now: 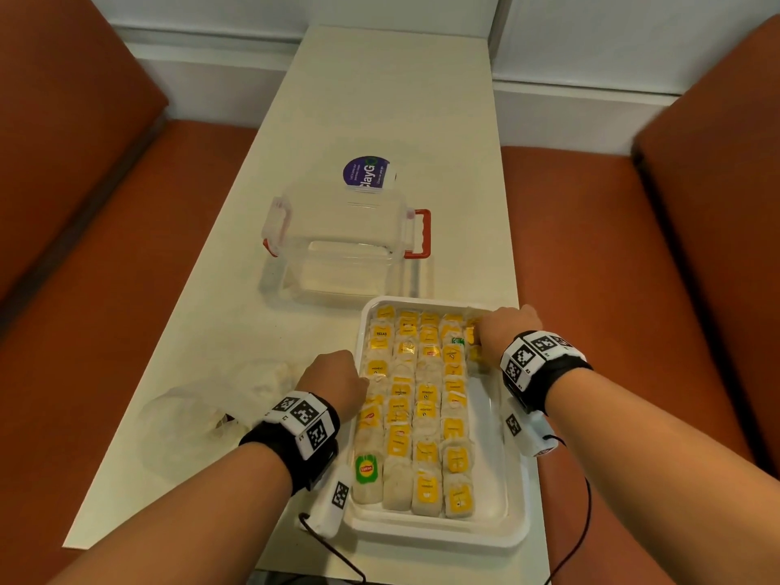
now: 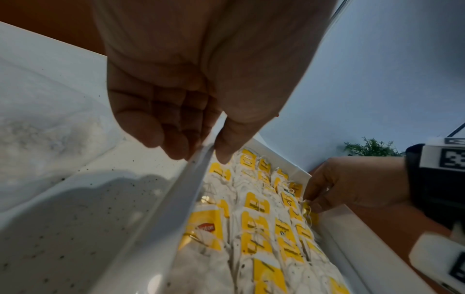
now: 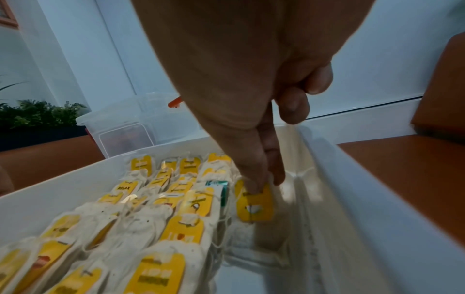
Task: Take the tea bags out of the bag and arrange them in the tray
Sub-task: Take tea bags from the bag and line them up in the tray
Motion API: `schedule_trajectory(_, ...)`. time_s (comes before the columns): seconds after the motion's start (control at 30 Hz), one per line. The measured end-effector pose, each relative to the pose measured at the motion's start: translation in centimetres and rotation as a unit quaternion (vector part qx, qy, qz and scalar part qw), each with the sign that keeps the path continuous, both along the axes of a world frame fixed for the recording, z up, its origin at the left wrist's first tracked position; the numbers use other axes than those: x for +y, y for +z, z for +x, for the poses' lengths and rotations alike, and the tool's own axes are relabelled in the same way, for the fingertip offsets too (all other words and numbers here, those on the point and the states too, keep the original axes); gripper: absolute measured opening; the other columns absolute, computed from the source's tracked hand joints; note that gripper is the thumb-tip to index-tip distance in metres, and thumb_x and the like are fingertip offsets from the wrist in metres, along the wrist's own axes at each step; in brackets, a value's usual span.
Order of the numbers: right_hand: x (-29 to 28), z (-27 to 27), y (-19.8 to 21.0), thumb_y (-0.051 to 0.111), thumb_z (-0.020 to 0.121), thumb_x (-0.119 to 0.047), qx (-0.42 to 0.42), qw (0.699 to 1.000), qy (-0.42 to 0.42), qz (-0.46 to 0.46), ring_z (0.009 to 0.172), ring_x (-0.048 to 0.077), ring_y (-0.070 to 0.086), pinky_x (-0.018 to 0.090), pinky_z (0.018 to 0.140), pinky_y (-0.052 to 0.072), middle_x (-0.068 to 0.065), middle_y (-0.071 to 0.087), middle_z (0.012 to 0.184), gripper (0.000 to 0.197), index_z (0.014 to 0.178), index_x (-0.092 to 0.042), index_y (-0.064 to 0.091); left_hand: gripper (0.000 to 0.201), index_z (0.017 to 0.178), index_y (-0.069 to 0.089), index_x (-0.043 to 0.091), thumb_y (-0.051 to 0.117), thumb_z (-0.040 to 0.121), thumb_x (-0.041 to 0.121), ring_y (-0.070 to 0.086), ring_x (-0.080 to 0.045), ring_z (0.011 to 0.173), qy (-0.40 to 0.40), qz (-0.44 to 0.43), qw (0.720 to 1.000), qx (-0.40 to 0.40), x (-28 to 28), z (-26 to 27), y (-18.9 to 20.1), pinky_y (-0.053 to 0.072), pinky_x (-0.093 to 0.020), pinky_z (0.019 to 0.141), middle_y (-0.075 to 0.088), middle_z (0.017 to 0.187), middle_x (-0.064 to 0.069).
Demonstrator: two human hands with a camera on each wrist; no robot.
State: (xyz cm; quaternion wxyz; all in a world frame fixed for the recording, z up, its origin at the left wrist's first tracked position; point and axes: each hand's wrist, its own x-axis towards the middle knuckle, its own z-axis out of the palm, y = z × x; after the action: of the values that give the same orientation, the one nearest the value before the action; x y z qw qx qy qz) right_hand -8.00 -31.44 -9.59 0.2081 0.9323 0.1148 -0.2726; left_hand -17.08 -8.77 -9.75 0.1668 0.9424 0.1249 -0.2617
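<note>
A white tray (image 1: 439,538) sits at the table's near right, holding several rows of tea bags (image 1: 424,409) with yellow tags. My left hand (image 1: 337,373) is at the tray's left rim (image 2: 181,199) and pinches it between thumb and fingers (image 2: 176,147). My right hand (image 1: 485,335) is at the tray's far right corner. There its thumb and forefinger pinch the top of a yellow-tagged tea bag (image 3: 255,206) standing at the head of a new right-hand column. The crumpled clear plastic bag (image 1: 198,415) lies on the table left of the tray; what it holds is hard to tell.
A clear, lidless plastic box (image 1: 346,247) with red handles stands just beyond the tray. A purple round sticker (image 1: 366,174) lies behind it. Orange benches (image 1: 612,289) flank the narrow white table (image 1: 380,99). Bare tray floor (image 1: 485,415) runs along the tray's right side.
</note>
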Motion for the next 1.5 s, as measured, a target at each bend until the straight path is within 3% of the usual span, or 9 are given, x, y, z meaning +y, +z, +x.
schedule_trajectory(0.23, -0.6, 0.1, 0.4, 0.047, 0.091, -0.016, -0.028, 0.996, -0.031, 0.083, 0.101, 0.018, 0.059, 0.034, 0.091, 0.034, -0.006, 0.066, 0.105, 0.03, 0.107, -0.032, 0.064, 0.034, 0.115, 0.056, 0.01, 0.053, 0.095, 0.037, 0.059, -0.023, 0.101, 0.001, 0.0, 1.0, 0.0, 0.1, -0.1, 0.1, 0.041, -0.026, 0.073, 0.061, 0.115, -0.008)
schedule_trajectory(0.5, -2.2, -1.8, 4.4, 0.053, 0.093, -0.042, -0.155, 0.934, -0.104, 0.304, 0.096, 0.016, 0.062, 0.034, 0.089, 0.044, -0.009, 0.069, 0.1, 0.023, 0.107, -0.03, 0.066, 0.039, 0.124, 0.058, 0.014, 0.059, 0.092, 0.037, 0.06, -0.02, 0.1, 0.013, -0.052, 0.994, -0.096, 0.9, -0.7, 4.1, 0.047, -0.029, 0.085, 0.066, 0.112, -0.004)
schedule_trajectory(0.67, 1.2, -5.1, 5.9, 0.055, 0.091, -0.041, -0.14, 0.899, -0.106, 0.402, 0.088, 0.016, 0.063, 0.029, 0.074, 0.049, -0.007, 0.07, 0.096, 0.024, 0.104, -0.026, 0.068, 0.02, 0.104, 0.064, 0.019, 0.063, 0.09, 0.034, 0.054, -0.014, 0.083, 0.034, -0.057, 0.977, -0.201, 4.5, -1.0, 9.0, 0.039, -0.023, 0.073, 0.061, 0.089, 0.005)
schedule_trajectory(0.83, 6.7, -9.0, 5.8, 0.055, 0.091, -0.042, -0.097, 0.891, -0.073, 0.437, 0.093, 0.014, 0.061, 0.028, 0.076, 0.047, -0.011, 0.068, 0.096, 0.026, 0.112, -0.029, 0.065, 0.014, 0.089, 0.063, 0.021, 0.062, 0.091, 0.034, 0.054, -0.012, 0.075, 0.022, -0.002, 0.983, -0.182, 11.1, -2.7, 10.8, 0.04, -0.025, 0.057, 0.061, 0.084, 0.005)
schedule_trajectory(0.93, 10.6, -10.7, 5.9, 0.056, 0.091, -0.042, -0.074, 0.886, -0.055, 0.455, 0.094, 0.013, 0.061, 0.028, 0.077, 0.046, -0.012, 0.069, 0.095, 0.027, 0.112, -0.028, 0.065, 0.013, 0.088, 0.064, 0.021, 0.06, 0.093, 0.032, 0.058, -0.014, 0.076, -0.011, 0.005, 0.992, -0.125, 14.3, -4.3, 9.9, 0.048, -0.031, 0.064, 0.063, 0.084, 0.004)
schedule_trajectory(1.07, 16.7, -12.5, 5.1, 0.055, 0.088, -0.051, -0.023, 0.894, -0.032, 0.446, 0.092, 0.014, 0.061, 0.027, 0.074, 0.044, -0.009, 0.069, 0.095, 0.038, 0.115, -0.025, 0.061, 0.017, 0.094, 0.068, 0.019, 0.057, 0.094, 0.032, 0.058, -0.014, 0.08, -0.118, 0.049, 0.991, -0.036, 17.2, -6.2, 7.5, 0.043, -0.026, 0.065, 0.066, 0.091, 0.003)
schedule_trajectory(1.23, 22.5, -13.9, 2.3, 0.06, 0.078, -0.064, 0.043, 0.935, -0.04, 0.35, 0.109, 0.022, 0.055, 0.034, 0.088, 0.048, 0.002, 0.057, 0.119, 0.065, 0.126, -0.021, 0.049, 0.023, 0.112, 0.069, 0.02, 0.054, 0.095, 0.027, 0.061, -0.021, 0.103, -0.247, 0.048, 0.968, 0.017, 17.6, -7.5, 3.4, 0.048, -0.032, 0.086, 0.068, 0.11, 0.0)
schedule_trajectory(1.33, 23.9, -13.7, 1.0, 0.057, 0.086, -0.045, 0.05, 0.953, -0.052, 0.293, 0.106, 0.026, 0.056, 0.034, 0.086, 0.048, 0.007, 0.056, 0.12, 0.044, 0.119, -0.016, 0.052, 0.027, 0.117, 0.066, 0.019, 0.051, 0.096, 0.025, 0.058, -0.027, 0.108, -0.308, 0.057, 0.949, 0.033, 17.6, -7.8, 1.3, 0.047, -0.037, 0.09, 0.065, 0.118, -0.005)
schedule_trajectory(1.5, 23.9, -13.3, 1.3, 0.045, 0.091, -0.027, -0.005, 0.914, -0.174, 0.366, 0.093, 0.031, 0.058, 0.028, 0.069, 0.038, 0.013, 0.063, 0.105, 0.022, 0.102, -0.011, 0.054, 0.022, 0.076, 0.056, 0.009, 0.044, 0.093, 0.015, 0.059, -0.032, 0.084, -0.391, 0.137, 0.91, 0.032, 17.9, -7.8, 0.2, 0.041, -0.035, 0.067, 0.065, 0.094, -0.014)
